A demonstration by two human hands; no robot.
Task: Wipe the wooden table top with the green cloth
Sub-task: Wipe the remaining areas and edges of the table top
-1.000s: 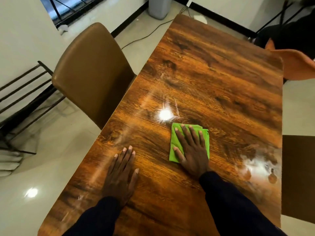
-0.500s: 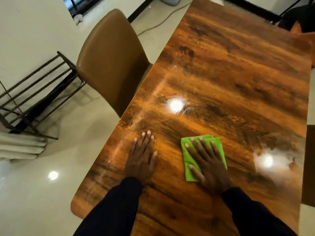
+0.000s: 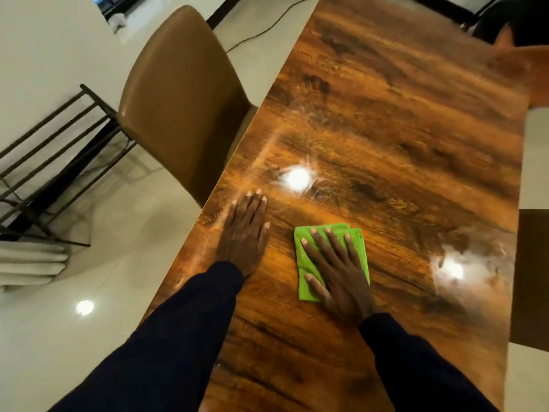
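View from head: green cloth (image 3: 301, 258), folded, likely soft, light and limp; best driven by flat palm pressure over its middle, not pinched. Lies on glossy tabletop (image 3: 401, 144) directly under right hand (image 3: 338, 278), fingers straight, spread, pressing down. Left hand (image 3: 245, 230) just beside, flat on bare wood, fingers straight, holding nothing.

A tan chair (image 3: 184, 96) stands pushed in at the left edge of the table (image 3: 416, 129). Behind it a white wall (image 3: 44, 40) meets a pale, glossy floor (image 3: 59, 367), which shows a bright spot (image 3: 84, 307) of reflected light. A dark metal rack (image 3: 53, 150) stands by the wall, with pale folded fabric (image 3: 29, 263) just below it. A cable (image 3: 267, 25) trails across the floor at the top, and an orange seat (image 3: 534, 75) shows at far right.
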